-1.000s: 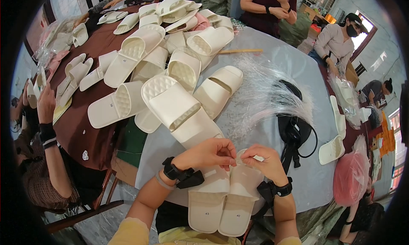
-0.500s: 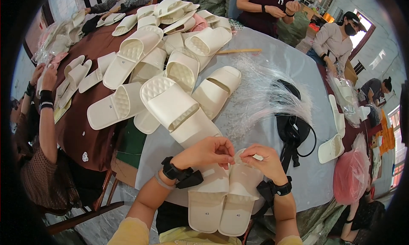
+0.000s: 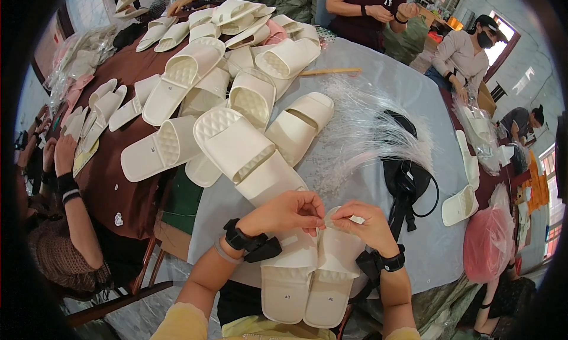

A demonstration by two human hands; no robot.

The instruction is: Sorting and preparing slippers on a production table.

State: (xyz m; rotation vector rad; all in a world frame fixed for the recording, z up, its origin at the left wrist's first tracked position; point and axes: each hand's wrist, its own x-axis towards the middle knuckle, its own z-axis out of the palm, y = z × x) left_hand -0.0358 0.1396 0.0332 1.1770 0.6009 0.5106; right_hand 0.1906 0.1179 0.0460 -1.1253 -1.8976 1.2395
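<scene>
A pair of cream slippers lies side by side at the table's near edge, the left slipper (image 3: 287,290) and the right slipper (image 3: 334,281) with their toe ends under my hands. My left hand (image 3: 287,213) pinches thumb and fingers together just above the toes. Close beside it, my right hand (image 3: 370,224) pinches in the same way, the fingertips nearly meeting. Whatever sits between the fingertips is too small and thin to make out. Beyond the hands, a bundle of thin clear plastic strands (image 3: 361,133) fans over the grey tabletop.
A heap of cream slippers (image 3: 189,68) covers the far left. A black strapped item (image 3: 408,180) lies right of the strands, a wooden stick (image 3: 331,71) behind them. Single slippers (image 3: 460,205) and a pink plastic bag (image 3: 488,239) stand at right. Several people work around the table.
My hands and the slipper pair hold almost the same position. At the left, a co-worker's hands have moved and now hold a slipper; another slipper is raised at the far left.
</scene>
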